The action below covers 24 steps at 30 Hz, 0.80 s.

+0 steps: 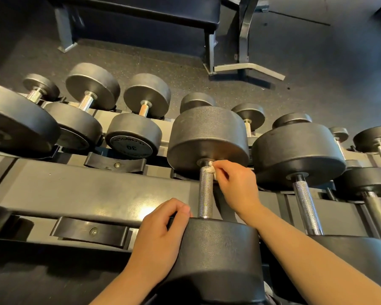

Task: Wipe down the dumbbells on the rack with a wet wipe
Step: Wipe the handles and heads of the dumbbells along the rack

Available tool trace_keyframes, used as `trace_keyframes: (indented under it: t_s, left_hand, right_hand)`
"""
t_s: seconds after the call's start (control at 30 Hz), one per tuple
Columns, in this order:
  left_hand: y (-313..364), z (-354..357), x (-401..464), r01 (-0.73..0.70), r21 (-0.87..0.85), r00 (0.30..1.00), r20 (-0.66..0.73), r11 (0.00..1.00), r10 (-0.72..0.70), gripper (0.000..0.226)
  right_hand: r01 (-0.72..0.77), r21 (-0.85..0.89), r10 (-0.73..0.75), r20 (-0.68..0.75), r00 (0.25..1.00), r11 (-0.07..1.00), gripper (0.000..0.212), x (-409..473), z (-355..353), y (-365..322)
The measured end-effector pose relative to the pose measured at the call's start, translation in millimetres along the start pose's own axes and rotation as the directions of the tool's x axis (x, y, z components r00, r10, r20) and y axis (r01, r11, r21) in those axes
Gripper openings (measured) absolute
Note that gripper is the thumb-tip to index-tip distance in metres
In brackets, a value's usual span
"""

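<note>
A large black dumbbell (208,139) lies across the upper tier of the grey rack (75,190), its knurled steel handle (205,197) running toward me. My right hand (238,188) pinches a small crumpled white wet wipe (210,170) against the top of that handle, just under the far head. My left hand (161,234) grips the upper left edge of the dumbbell's near head (218,256), fingers curled over its rim.
More black dumbbells fill the rack: a similar one (299,155) to the right, a "30" one (133,137) and others on the lower tier to the left. A dark bench (141,12) and a metal machine frame (244,40) stand on the speckled floor beyond.
</note>
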<state>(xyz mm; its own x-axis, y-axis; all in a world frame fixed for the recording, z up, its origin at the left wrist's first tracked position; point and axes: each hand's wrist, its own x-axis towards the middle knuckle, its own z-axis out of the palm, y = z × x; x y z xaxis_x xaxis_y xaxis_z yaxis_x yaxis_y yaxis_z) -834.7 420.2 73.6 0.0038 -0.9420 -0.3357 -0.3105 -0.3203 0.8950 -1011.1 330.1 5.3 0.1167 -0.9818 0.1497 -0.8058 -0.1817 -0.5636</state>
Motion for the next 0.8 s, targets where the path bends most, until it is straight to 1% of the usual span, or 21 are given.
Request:
trace_keyframes:
  t_s: [0.03, 0.1, 0.13, 0.17, 0.23, 0.27, 0.33, 0.37, 0.4, 0.47, 0.5, 0.53, 0.6, 0.7, 0.73, 0.8]
  left_hand:
    - [-0.9, 0.1, 0.4, -0.005, 0.001, 1.000, -0.001, 1.000, 0.005, 0.026]
    - [-2.6, 0.3, 0.9, -0.012, 0.002, 1.000, 0.000, 1.000, 0.012, 0.026]
    - [-3.1, 0.1, 0.9, -0.014, 0.003, 1.000, 0.001, 1.000, 0.014, 0.026]
    - [-3.3, 0.2, 0.8, -0.015, 0.003, 1.000, 0.003, 1.000, 0.015, 0.026]
    - [-4.3, 0.7, 1.3, -0.018, 0.003, 1.000, -0.003, 1.000, 0.018, 0.026]
    - [-4.8, 1.0, 1.4, -0.017, 0.001, 1.000, -0.007, 1.000, 0.017, 0.027]
    - [-5.8, 1.5, 1.6, -0.008, -0.016, 1.000, -0.007, 1.000, 0.008, 0.031]
    - [-5.8, 2.0, 1.4, -0.004, -0.027, 1.000, -0.004, 1.000, 0.004, 0.032]
    - [-5.9, 2.2, 1.1, -0.004, -0.032, 1.000, -0.005, 0.999, 0.003, 0.033]
    - [-5.9, 2.0, 0.7, 0.001, -0.018, 1.000, -0.015, 1.000, -0.002, 0.030]
    - [-5.7, 2.2, 1.2, 0.006, -0.009, 1.000, -0.022, 1.000, -0.007, 0.028]
    - [-4.6, 2.3, 0.9, 0.013, -0.005, 1.000, -0.025, 1.000, -0.013, 0.028]
    - [-2.6, 2.5, -0.1, 0.016, -0.005, 1.000, -0.020, 1.000, -0.016, 0.031]
    - [-3.7, 1.7, -0.3, 0.008, 0.003, 1.000, -0.020, 1.000, -0.008, 0.030]
    - [-3.4, 1.3, -0.6, 0.011, 0.005, 1.000, -0.021, 1.000, -0.011, 0.029]
    - [-1.8, 1.4, -1.1, 0.016, 0.001, 1.000, -0.017, 1.000, -0.016, 0.028]
  right_hand:
    - [0.111, -0.046, -0.110, 0.008, 0.994, 0.993, 0.022, 0.8, -1.5, -0.5]
    - [0.315, -0.132, -0.306, 0.086, 0.948, 0.940, 0.021, 4.5, -1.9, -2.0]
    - [0.389, -0.196, -0.367, 0.143, 0.919, 0.900, 0.026, 7.0, -1.3, -4.2]
    - [0.441, -0.275, -0.396, 0.206, 0.895, 0.855, 0.031, 9.9, -1.1, -6.5]
    - [0.551, -0.421, -0.439, 0.339, 0.832, 0.720, 0.025, 16.0, -2.5, -13.4]
    - [0.614, -0.459, -0.435, 0.442, 0.785, 0.642, 0.022, 17.8, -3.1, -16.9]
    - [0.746, -0.441, -0.389, 0.655, 0.648, 0.499, 0.024, 22.6, 0.1, -19.8]
    - [0.802, -0.411, -0.388, 0.719, 0.577, 0.434, 0.026, 26.9, 1.6, -22.4]
    - [0.843, -0.394, -0.390, 0.758, 0.523, 0.366, 0.030, 31.4, 2.3, -26.1]
    - [0.883, -0.354, -0.344, 0.824, 0.450, 0.308, 0.034, 37.7, 3.2, -38.9]
    - [0.896, -0.323, -0.311, 0.855, 0.414, 0.305, 0.034, 40.0, 3.4, -42.7]
    - [0.898, -0.307, -0.266, 0.880, 0.394, 0.315, 0.034, 41.7, 1.6, -46.6]
    - [0.889, -0.323, -0.256, 0.875, 0.411, 0.324, 0.033, 45.3, -4.3, -49.7]
    - [0.836, -0.345, -0.279, 0.829, 0.485, 0.427, 0.031, 39.0, -9.9, -42.4]
    - [0.810, -0.363, -0.319, 0.784, 0.533, 0.461, 0.028, 36.7, -12.2, -38.4]
    - [0.703, -0.372, -0.370, 0.650, 0.663, 0.606, 0.025, 34.5, -17.1, -33.5]
